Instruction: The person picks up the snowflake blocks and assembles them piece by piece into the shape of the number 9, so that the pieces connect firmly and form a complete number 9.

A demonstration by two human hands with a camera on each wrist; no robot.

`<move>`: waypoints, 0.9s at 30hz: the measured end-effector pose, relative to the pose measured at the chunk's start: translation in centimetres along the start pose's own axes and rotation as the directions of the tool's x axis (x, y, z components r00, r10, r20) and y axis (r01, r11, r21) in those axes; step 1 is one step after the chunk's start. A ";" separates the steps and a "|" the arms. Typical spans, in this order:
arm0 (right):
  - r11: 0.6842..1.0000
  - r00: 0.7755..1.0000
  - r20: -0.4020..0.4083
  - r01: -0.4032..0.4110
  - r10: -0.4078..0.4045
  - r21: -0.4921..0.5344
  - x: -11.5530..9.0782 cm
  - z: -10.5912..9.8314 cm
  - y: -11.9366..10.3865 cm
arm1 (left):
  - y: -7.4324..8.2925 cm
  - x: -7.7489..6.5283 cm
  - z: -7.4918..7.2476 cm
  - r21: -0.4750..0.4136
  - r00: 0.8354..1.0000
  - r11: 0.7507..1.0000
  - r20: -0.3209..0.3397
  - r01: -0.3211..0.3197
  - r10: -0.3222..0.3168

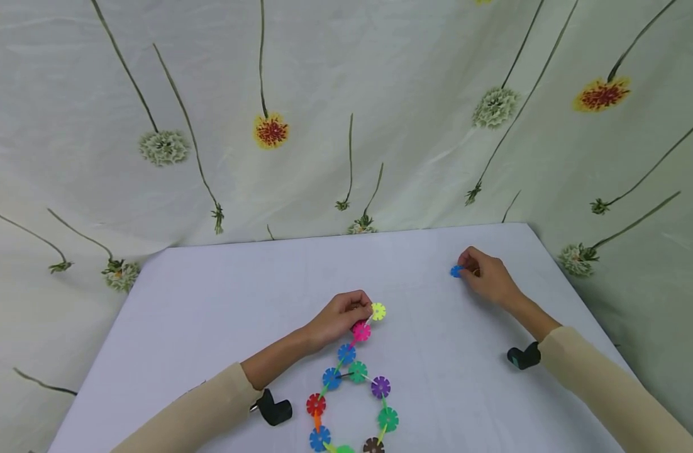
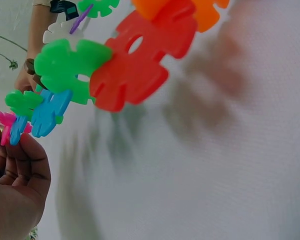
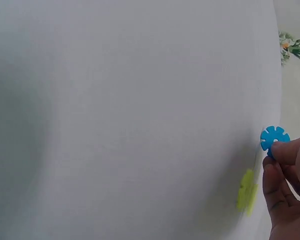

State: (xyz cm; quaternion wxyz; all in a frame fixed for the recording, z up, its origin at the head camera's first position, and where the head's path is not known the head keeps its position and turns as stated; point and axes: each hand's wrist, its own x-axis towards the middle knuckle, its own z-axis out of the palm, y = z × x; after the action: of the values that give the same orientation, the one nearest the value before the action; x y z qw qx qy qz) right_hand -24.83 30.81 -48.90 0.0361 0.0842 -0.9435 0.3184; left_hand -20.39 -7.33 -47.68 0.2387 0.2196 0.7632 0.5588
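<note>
A chain of colourful notched interlocking discs (image 1: pixel 331 378) hangs from my left hand (image 1: pixel 339 316), which pinches it at the top end. A yellow disc (image 1: pixel 378 311) and a pink disc (image 1: pixel 361 331) sit by those fingertips. Lower down, the chain forms a loop with a purple disc (image 1: pixel 381 387), a red disc (image 2: pixel 142 55), and green and blue ones; its bottom is cut off in the head view. At the far right of the table, my right hand (image 1: pixel 488 277) pinches a single blue disc (image 3: pixel 275 139) between thumb and fingers. Close below it lies a yellow-green piece (image 3: pixel 247 191).
A white cloth covers the table (image 1: pixel 239 283). Behind and at the sides hangs a flower-printed curtain (image 1: pixel 324 75). Black wrist-worn devices stick out beneath the left cuff (image 1: pixel 274 409) and the right cuff (image 1: pixel 524 357).
</note>
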 end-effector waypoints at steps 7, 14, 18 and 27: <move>0.996 0.999 0.007 0.041 -0.042 0.080 -1.0 1.2 -1.8 | 0.1 0.0 0.0 0.013 1.000 1.000 -0.004 0.008 -0.008; 0.971 0.993 0.047 0.100 -0.112 0.216 -2.1 2.7 -4.5 | 0.0 0.0 0.1 0.019 1.000 1.000 -0.010 0.010 -0.010; 0.956 0.985 0.079 0.128 -0.154 0.264 -2.7 3.3 -6.2 | 0.1 0.0 0.2 0.021 1.000 1.000 -0.018 0.021 -0.021; 0.916 0.961 0.104 0.208 -0.257 0.343 -3.8 4.0 -9.7 | 0.2 -0.1 0.3 0.019 0.999 0.999 -0.030 0.035 -0.034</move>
State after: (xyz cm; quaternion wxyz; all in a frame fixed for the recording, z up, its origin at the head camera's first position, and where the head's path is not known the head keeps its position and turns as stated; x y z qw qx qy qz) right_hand -19.40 21.31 -46.80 -0.0103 0.2238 -0.8604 0.4578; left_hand -20.17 -7.11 -47.58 0.2350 0.2004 0.7758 0.5503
